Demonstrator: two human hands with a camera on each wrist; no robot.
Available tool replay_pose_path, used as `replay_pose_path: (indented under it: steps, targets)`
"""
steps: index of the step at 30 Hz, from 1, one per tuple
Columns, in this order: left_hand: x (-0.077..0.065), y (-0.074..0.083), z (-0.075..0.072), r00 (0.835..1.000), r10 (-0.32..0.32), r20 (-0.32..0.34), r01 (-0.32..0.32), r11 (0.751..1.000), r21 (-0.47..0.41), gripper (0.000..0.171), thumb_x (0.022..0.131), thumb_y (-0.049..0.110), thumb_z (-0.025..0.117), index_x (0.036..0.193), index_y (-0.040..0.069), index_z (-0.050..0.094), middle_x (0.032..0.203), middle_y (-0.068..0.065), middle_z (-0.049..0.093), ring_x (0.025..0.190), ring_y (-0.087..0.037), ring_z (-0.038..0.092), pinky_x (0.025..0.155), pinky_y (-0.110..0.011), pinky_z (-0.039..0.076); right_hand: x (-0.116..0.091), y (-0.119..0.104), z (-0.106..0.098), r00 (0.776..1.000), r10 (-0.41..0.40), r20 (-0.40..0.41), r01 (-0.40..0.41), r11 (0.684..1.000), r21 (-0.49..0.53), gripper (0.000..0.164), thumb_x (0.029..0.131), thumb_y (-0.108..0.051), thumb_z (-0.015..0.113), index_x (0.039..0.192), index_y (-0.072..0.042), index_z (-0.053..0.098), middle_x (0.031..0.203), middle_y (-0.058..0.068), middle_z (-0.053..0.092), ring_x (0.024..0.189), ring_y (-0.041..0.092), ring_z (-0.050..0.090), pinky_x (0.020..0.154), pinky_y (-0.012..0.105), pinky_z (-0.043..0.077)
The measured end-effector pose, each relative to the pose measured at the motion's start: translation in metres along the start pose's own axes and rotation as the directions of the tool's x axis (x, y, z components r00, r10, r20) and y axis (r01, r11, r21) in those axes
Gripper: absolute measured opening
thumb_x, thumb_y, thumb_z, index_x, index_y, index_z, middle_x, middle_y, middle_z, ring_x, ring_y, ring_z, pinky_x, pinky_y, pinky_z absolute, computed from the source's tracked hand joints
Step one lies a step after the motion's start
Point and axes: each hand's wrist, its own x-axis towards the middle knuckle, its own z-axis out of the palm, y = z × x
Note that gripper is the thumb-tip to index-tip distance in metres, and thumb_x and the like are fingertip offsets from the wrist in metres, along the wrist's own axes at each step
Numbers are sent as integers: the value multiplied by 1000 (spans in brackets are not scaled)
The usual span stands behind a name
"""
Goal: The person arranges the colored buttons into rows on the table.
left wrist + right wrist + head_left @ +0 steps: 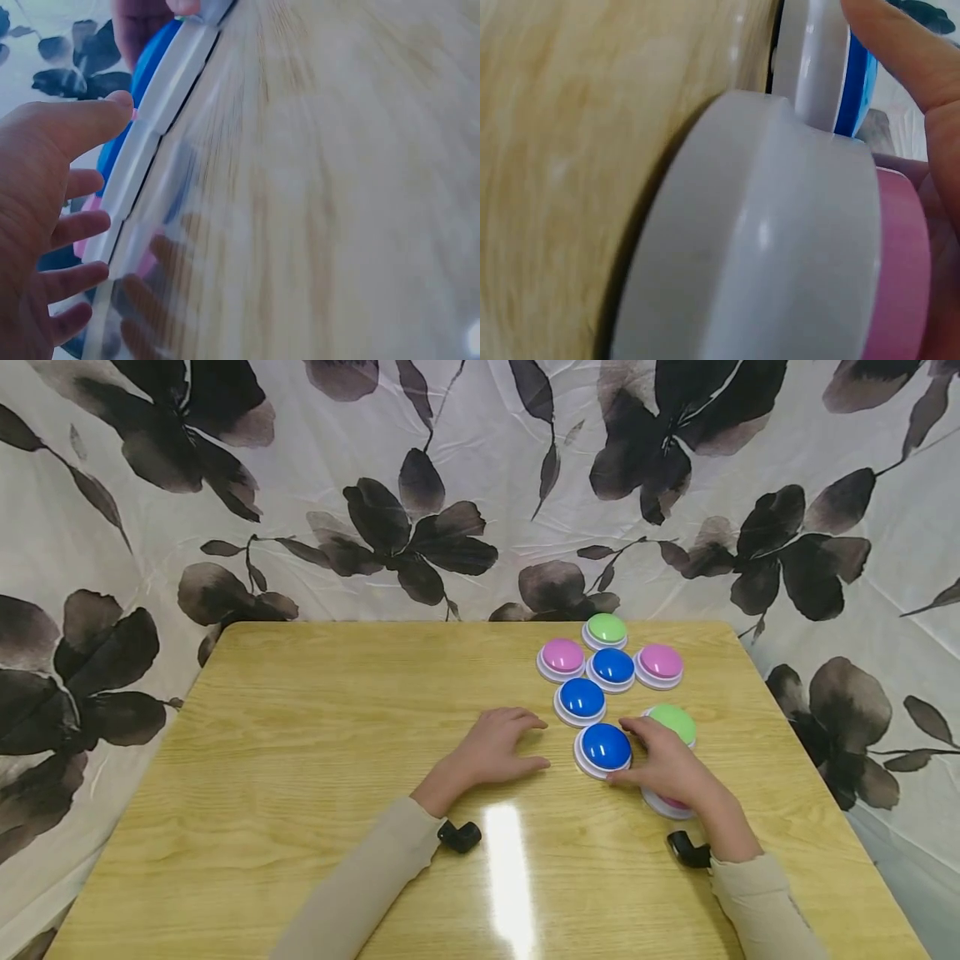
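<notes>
Right hand [670,766]: we saw thumb and fingers curled round the lowest blue button [606,747] — below right of frame centre.
Left hand [495,748]: we saw fingers and thumb parted, holding nothing — just below centre.
Nearer green button [674,723]: we noted it partly behind the right hand.

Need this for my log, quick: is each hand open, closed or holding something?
Left hand: open, holding nothing.
Right hand: holding the blue push button closest to the person by its edge.
</notes>
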Motion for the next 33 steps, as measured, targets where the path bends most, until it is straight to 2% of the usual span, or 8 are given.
replay_pose_path:
  steps: [10,16,26,33]
  targets:
    - [8,12,14,1000,-4,16,5,999,-52,58,81,55,71,126,20,64,124,4,62,119,-16,53,100,-38,39,-6,2,12,999,33,9,-33,999,-5,94,69,-49,85,138,1,47,136,20,50,127,40,43,104,56,35]
    - [11,19,22,1000,-1,0,1,996,-89,58,80,57,72,124,20,66,121,6,64,118,-14,52,99,-38,39,-10,4,13,1000,26,-11,-26,1000,-12,91,69,-48,85,137,1,50,135,21,52,126,42,43,103,58,36]
    - [23,25,20,1000,-6,-22,3,993,-118,65,76,56,77,128,21,64,128,5,61,119,-17,50,99,-40,39,1,1,8,1000,-3,-12,3,1000,-17,90,70,-46,86,136,2,50,133,21,53,126,41,44,103,58,36]
    - [30,30,23,1000,5,-27,-9,989,-145,68,73,57,79,131,25,63,131,8,59,116,-15,50,96,-37,40,5,1,6,1000,-14,-19,13,999,-31,90,67,-49,87,133,1,53,128,18,57,119,38,50,100,55,40]
